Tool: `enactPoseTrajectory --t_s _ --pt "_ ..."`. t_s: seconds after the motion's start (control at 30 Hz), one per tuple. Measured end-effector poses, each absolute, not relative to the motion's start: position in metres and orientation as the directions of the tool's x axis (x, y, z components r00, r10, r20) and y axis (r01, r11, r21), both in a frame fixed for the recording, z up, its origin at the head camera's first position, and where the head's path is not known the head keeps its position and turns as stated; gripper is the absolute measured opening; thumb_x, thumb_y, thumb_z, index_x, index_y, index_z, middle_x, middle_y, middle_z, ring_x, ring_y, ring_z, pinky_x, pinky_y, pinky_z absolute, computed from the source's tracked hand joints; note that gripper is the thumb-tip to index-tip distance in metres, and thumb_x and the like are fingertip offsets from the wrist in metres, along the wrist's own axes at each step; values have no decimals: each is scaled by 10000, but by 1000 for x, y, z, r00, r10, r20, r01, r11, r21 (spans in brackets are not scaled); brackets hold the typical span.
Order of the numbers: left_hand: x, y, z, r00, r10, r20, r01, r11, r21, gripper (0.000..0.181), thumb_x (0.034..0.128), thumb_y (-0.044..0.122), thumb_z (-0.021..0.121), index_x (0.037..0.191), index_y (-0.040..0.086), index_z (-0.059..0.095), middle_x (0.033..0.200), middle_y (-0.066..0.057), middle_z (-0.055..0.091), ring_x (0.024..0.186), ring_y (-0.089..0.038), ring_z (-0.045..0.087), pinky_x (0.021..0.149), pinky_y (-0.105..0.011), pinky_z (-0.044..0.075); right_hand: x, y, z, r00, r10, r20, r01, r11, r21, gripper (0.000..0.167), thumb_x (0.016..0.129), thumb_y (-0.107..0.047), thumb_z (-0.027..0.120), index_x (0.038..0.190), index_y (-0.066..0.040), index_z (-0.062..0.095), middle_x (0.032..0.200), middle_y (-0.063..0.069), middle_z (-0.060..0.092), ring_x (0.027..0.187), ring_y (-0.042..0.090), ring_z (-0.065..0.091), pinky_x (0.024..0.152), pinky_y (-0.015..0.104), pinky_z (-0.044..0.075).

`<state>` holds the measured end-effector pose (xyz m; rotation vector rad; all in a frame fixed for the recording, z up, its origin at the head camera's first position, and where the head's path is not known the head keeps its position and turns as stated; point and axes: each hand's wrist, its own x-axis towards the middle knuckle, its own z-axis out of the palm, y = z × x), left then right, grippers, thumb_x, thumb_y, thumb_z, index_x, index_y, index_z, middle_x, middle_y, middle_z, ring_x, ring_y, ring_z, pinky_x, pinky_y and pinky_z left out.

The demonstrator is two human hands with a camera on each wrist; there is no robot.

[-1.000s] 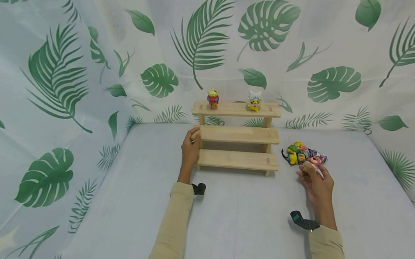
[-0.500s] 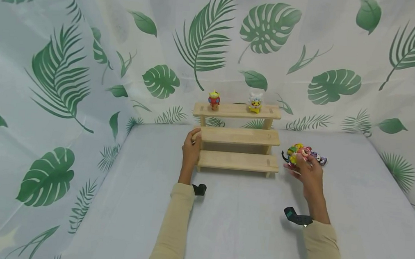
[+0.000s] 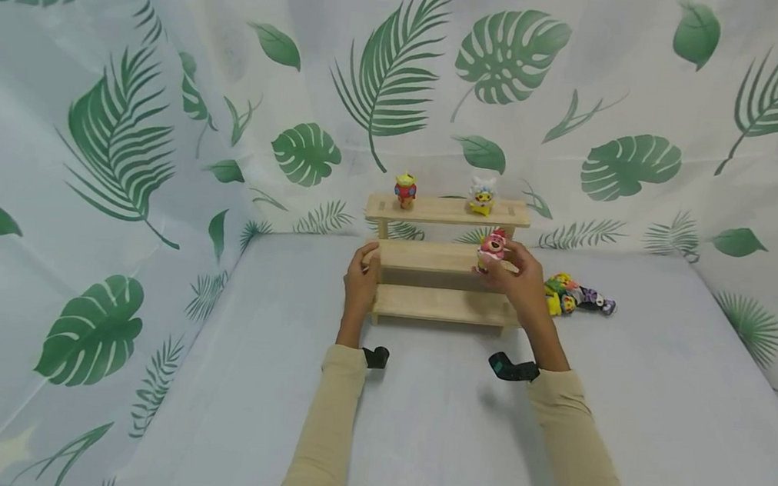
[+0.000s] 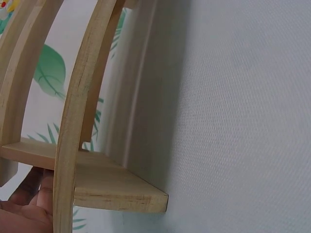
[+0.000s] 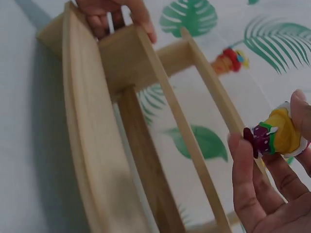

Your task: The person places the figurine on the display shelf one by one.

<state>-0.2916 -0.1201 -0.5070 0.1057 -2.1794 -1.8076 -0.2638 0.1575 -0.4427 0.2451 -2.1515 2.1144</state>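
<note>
1. The pink figurine (image 3: 493, 244) was in the right hand (image 3: 524, 286), pinched between the thumb and fingers at the hand's left edge as the head view showed it.
2. From the right wrist, its yellow and purple parts showed between the thumb and the fingertips.
3. In the head view it appeared over the right part of the middle tier (image 3: 423, 255) of a wooden stand (image 3: 435, 305), upright or nearly so; whether it touched the wood could not be told.
4. The left hand (image 3: 360, 283) lay well apart from the figurine, at the opposite end of that tier, its fingers bent round the wood and gripping it.
5. On the top tier (image 3: 443, 210) stood two more figures: a red-and-blue one with a yellow-green head (image 3: 405, 190) towards the left, and a yellow one in a white hood (image 3: 482, 197) towards the right, behind the pink figurine.
6. Just beyond the right hand, a cluster of colourful figures (image 3: 570, 297) lay on the white surface (image 3: 436, 417), beside the stand and partly hidden by the wrist.
</note>
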Motion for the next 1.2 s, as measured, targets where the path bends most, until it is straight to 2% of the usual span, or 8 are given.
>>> enactPoseTrajectory --t_s 0.13,0.23,0.33,0.43,0.57,0.77,0.97,1.2 --pt "-292 -120 -506 -949 -258 182 127 218 968 325 1015 390 497 1307 289 598 896 -227 643 696 -177 575 587 -269 452 -278 134 -440 -979 -54 198 -204 162 -966 501 914 -222 697 1344 -35 521 1086 27 645 913 33 624 724 185 550" --pt "-293 -121 -506 -944 -272 186 122 236 964 321 1012 391 501 1299 289 604 999 -132 665 801 -157 607 673 -277 482 -288 118 -440 -976 -81 204 -218 252 -943 511 898 -253 720 1332 -49 544 1129 151 673 955 114 609 721 158 498" --pt "-293 -121 -506 -944 -274 182 119 233 965 317 1011 381 507 1297 285 605 1002 -117 664 842 -205 626 686 -301 490 -295 104 -443 -968 -118 220 -246 300 -922 499 892 -242 727 1318 -45 557 1168 228 672 992 245 629 722 174 472" --pt "-292 -121 -506 -946 -274 173 112 224 968 314 1010 375 511 1296 287 607 980 -123 663 839 -231 635 673 -307 493 -300 92 -447 -965 -138 222 -256 316 -913 515 887 -220 733 1327 -27 549 1187 249 664 1040 340 639 744 197 484" --pt "-292 -122 -506 -946 -278 168 104 230 968 314 1009 376 511 1296 291 608 1004 -122 669 816 -194 629 662 -269 486 -306 78 -451 -965 -137 224 -256 305 -917 542 878 -213 743 1338 -11 539 1198 259 657 1075 378 642 790 265 511" --pt "-292 -123 -506 -943 -278 184 123 222 967 318 1013 368 509 1300 270 603 972 -207 663 769 -247 616 615 -277 462 -316 61 -452 -949 -148 280 -312 290 -905 487 871 -145 744 1293 17 561 1131 281 674 1006 394 660 804 330 533" --pt "-294 -121 -506 -948 -269 173 113 224 968 315 1012 372 511 1302 286 600 1063 -121 670 830 -197 614 680 -288 484 -320 50 -454 -945 -137 295 -324 298 -898 471 857 -112 753 1268 21 565 1112 269 683 994 382 671 876 450 536" --pt "-294 -120 -506 -947 -269 175 109 241 964 319 1011 374 512 1305 287 599 1230 -74 662 944 -217 659 803 -370 530 -323 40 -456 -948 -145 284 -317 331 -889 490 866 -143 749 1292 4 556 1137 248 683 997 367 672 877 453 537"
